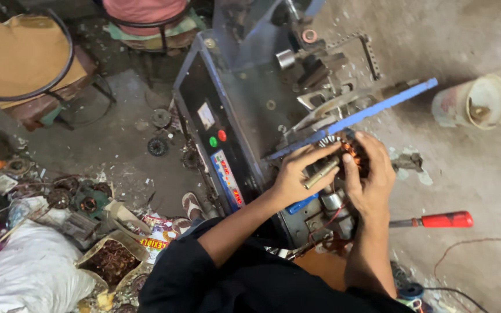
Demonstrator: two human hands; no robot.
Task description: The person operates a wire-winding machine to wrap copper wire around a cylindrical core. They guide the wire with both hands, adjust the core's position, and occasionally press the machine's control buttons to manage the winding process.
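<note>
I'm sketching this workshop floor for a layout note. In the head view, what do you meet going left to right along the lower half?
White cloth sack → open bag of brown copper scrap → left hand → right hand, both on a copper-wound round stator → red-handled screwdriver.

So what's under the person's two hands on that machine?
A round part with copper windings shows between the left hand and right hand, with a brass-coloured rod across it. The part's underside is covered.

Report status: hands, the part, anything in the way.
Both hands, left and right, on the copper-wound stator at the winding machine. Left fingers touch a brass shaft. Blue bar close above; screwdriver lies apart.
</note>
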